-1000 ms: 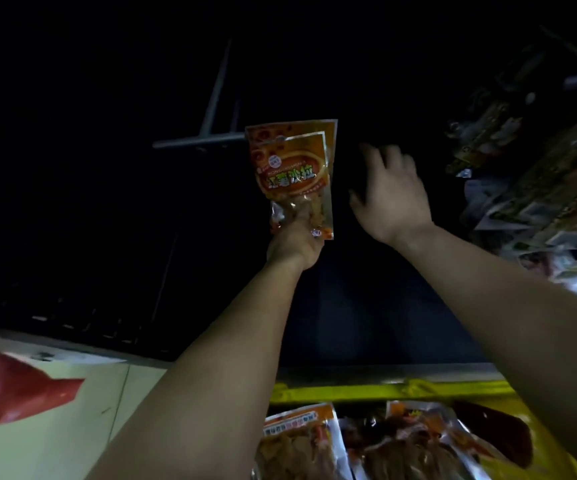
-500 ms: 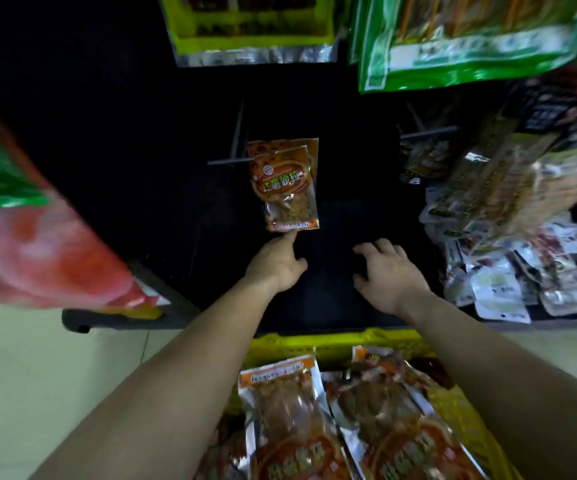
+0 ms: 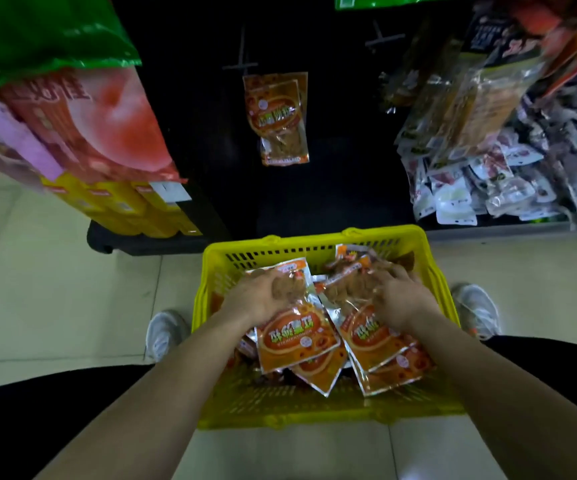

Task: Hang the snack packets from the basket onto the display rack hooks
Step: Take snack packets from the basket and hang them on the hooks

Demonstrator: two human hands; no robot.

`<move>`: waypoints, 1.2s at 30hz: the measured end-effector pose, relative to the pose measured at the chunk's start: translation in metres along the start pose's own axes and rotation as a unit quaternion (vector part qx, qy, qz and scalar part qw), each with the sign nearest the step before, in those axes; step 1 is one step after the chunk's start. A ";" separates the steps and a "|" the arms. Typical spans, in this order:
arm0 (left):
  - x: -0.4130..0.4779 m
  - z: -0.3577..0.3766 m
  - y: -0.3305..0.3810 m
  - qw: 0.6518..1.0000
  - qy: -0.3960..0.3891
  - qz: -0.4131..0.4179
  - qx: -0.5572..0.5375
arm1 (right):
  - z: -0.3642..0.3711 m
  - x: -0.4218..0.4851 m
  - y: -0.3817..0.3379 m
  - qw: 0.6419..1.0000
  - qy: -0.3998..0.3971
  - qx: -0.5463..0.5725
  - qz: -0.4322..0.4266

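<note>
Black display rack (image 3: 332,150) fills the far side, hung packets (image 3: 278,116) dangling from its middle hook (image 3: 242,65). Near me the yellow basket (image 3: 207,261) sits on the floor (image 3: 55,306). My left hand (image 3: 259,301) curls round a snack packet (image 3: 297,337) on the basket's left; my right hand (image 3: 399,299) lies fingers-bent on a second packet (image 3: 372,336) at right, grip I cannot tell.

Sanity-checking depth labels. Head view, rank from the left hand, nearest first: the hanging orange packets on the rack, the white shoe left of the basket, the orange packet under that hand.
1. The orange packet: in the basket, held by the left hand.
2. The white shoe: on the floor, just left of the basket.
3. The hanging packets: up on the rack hook, beyond the basket's far rim.
</note>
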State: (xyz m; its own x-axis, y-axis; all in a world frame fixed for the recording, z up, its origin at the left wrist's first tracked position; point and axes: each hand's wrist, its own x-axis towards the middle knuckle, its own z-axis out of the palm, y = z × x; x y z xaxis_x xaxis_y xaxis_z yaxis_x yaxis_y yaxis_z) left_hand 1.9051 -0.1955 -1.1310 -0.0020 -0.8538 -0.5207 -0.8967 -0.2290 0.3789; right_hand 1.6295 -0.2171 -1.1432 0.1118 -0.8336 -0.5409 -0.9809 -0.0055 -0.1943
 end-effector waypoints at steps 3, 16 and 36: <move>-0.005 0.025 -0.018 0.989 -0.064 0.040 0.131 | 0.028 -0.016 0.015 0.997 -0.021 -0.052 0.045; 0.000 0.049 -0.007 0.957 -0.034 0.062 0.281 | 0.022 -0.020 -0.003 0.984 0.026 0.176 0.016; 0.017 0.061 0.036 0.950 -0.066 0.154 0.265 | 0.008 -0.030 0.011 0.964 -0.006 0.246 0.100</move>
State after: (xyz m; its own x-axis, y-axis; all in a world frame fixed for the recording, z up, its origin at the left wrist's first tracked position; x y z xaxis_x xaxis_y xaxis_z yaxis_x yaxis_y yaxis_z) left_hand 1.8456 -0.1895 -1.1731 -0.3242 -0.7685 -0.5516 -0.9415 0.3189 0.1091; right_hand 1.6169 -0.1875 -1.1359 -0.0674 -0.7845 -0.6165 -0.7888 0.4203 -0.4486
